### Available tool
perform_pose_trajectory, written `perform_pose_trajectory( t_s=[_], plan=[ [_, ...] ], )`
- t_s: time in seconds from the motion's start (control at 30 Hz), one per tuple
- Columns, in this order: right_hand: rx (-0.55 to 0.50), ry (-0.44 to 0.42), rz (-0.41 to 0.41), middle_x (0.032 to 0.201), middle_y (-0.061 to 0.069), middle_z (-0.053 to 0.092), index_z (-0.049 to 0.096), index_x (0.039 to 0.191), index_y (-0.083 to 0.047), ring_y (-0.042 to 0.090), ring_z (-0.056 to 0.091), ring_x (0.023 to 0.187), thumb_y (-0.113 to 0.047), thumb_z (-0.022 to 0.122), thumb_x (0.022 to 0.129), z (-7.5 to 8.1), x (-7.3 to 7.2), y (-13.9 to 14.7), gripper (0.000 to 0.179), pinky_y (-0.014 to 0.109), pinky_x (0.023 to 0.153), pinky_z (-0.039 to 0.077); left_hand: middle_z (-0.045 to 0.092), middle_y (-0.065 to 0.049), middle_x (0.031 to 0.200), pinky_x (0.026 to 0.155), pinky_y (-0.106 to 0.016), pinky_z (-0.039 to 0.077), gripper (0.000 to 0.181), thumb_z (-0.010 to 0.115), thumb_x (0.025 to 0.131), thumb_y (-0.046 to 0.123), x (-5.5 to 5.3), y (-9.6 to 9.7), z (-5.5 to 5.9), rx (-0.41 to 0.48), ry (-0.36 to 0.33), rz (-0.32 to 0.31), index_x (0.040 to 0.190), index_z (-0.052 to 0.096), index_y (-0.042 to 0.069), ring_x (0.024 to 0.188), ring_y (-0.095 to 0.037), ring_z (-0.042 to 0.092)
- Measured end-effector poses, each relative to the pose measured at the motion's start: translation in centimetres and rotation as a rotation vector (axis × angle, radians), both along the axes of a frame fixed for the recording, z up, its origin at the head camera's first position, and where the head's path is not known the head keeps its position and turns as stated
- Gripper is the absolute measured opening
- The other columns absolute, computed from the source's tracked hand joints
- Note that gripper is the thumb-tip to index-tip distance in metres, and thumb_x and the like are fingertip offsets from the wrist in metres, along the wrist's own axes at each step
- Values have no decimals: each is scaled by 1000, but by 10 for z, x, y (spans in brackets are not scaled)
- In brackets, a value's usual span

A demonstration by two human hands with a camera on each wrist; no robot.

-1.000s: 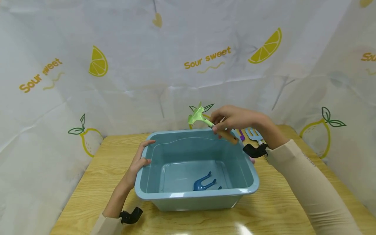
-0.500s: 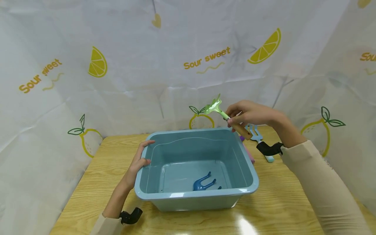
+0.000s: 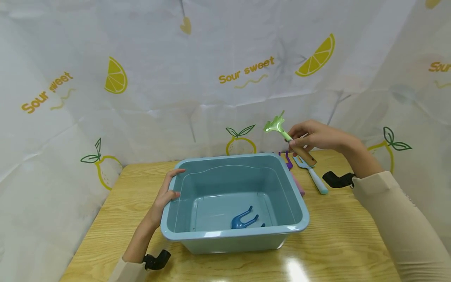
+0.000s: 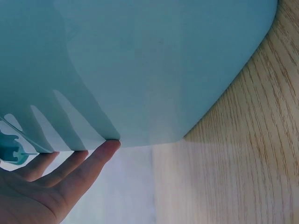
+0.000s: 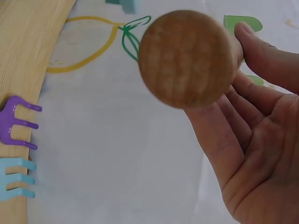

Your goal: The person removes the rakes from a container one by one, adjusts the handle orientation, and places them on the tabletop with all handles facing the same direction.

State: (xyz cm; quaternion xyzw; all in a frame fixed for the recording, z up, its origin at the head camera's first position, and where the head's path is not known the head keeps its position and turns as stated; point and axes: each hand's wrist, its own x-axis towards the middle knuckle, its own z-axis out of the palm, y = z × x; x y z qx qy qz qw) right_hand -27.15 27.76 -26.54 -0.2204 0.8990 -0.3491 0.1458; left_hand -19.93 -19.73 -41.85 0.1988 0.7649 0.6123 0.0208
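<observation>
My right hand (image 3: pixel 315 135) holds a small garden rake (image 3: pixel 275 124) by its wooden handle, near the metal neck, above and behind the back right corner of a blue plastic tub (image 3: pixel 236 244). The light green head points up and left. In the right wrist view the round handle end (image 5: pixel 184 60) faces the camera. My left hand (image 3: pixel 163 197) grips the tub's left rim, thumb over the edge. Several of its fingers (image 4: pixel 88 172) lie along the outer wall in the left wrist view. Inside the tub lies a blue fork-like head (image 3: pixel 239 223), its rear part hidden by the front wall.
Right of the tub, on the wooden table (image 3: pixel 338 227), lie a light blue garden fork (image 3: pixel 318 182) and a purple-pronged tool (image 3: pixel 289 162) with a pink handle, partly hidden by the tub. A white lemon-print cloth (image 3: pixel 158 98) hangs behind the table.
My right hand has carried the green rake rightward and slightly up, from over the tub's back rim to beyond its right corner, uncovering the light blue fork. Left hand and tub have stayed put.
</observation>
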Motion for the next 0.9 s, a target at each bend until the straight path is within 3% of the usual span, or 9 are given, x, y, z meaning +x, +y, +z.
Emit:
perform_pose_trajectory(
  t_s=[0.23,0.9],
  plan=[
    [-21,-26,-29,106,11,74,60,125,5,24,72,90,-18,57,105,-8,-4,19,31,39,81,59,14,-17,166,92,-62,49,69,37,87,17,0,1,0,2,6,-2,156,27,18,141,-55,32],
    [-55,-77,-134,115,15,73,52,134,10,24,75,100,-21,51,108,-39,-17,79,41,37,84,60,14,-16,166,93,-63,48,69,37,88,16,0,1,0,7,7,-6,156,26,17,142,-55,31]
  ],
)
